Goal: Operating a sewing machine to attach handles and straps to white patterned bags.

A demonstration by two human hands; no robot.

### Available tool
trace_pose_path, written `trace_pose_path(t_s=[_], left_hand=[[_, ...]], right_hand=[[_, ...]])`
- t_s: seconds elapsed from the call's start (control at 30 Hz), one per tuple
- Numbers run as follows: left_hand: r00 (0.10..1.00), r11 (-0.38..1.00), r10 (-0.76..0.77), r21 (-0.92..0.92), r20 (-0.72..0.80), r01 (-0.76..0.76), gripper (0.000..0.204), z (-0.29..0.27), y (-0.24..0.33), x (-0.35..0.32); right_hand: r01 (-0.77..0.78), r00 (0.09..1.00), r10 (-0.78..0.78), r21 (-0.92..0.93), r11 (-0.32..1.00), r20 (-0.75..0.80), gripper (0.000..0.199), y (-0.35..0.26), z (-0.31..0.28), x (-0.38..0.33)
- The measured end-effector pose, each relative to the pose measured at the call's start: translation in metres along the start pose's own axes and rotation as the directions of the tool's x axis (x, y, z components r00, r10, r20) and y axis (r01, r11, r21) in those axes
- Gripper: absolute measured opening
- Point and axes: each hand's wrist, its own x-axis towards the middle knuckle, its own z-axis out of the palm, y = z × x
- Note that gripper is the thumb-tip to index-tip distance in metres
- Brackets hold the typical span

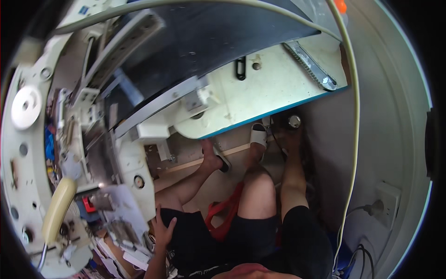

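Work seems paused at a low reach: the right hand (291,138), in shadow under the table (265,88), is just beside a round silver thing (294,122); its grip cannot be told. Any lift would call for a sure hold. The left hand (165,229), fingers spread, holds nothing, resting on the thigh (188,230). Clear plastic (319,9), perhaps a bag, lies behind, contents unclear.

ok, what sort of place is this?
Probably a small workshop: a large cream-painted machine with a cream rounded handle stands at left, and a long silver tool, apparently a box cutter, lies on a white blue-edged worktop.
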Motion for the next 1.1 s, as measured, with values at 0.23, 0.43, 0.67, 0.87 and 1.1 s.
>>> trace_pose_path(t_s=[0.23,0.43,0.67,0.87,1.1], left_hand=[[0.968,0.517,-0.238,-0.854,-0.075,0.06,0.054,-0.031,-0.044,0.034],[0.852,0.256,0.307,-0.826,-0.423,-0.502,0.053,-0.151,0.053,0.02],[0.79,0.393,0.494,-0.718,-0.363,-0.575,0.045,-0.173,0.067,0.019],[0.519,0.497,0.636,-0.211,-0.571,-0.841,0.046,-0.161,0.05,-0.011],[0.419,0.518,0.803,0.147,-0.424,-0.843,0.051,-0.176,0.056,-0.013]], right_hand=[[0.177,0.984,-0.178,0.046,0.983,0.022,0.067,-0.035,-0.091,-0.058],[-0.147,0.961,0.139,0.017,0.989,0.238,0.041,-0.198,0.003,-0.226],[0.514,0.727,-0.527,0.16,0.843,0.44,0.032,-0.421,0.047,-0.41],[0.612,0.538,-0.361,-0.058,0.789,0.762,0.027,-0.582,0.069,-0.47],[0.708,0.467,-0.28,-0.165,0.686,0.839,0.027,-0.566,0.083,-0.458]])
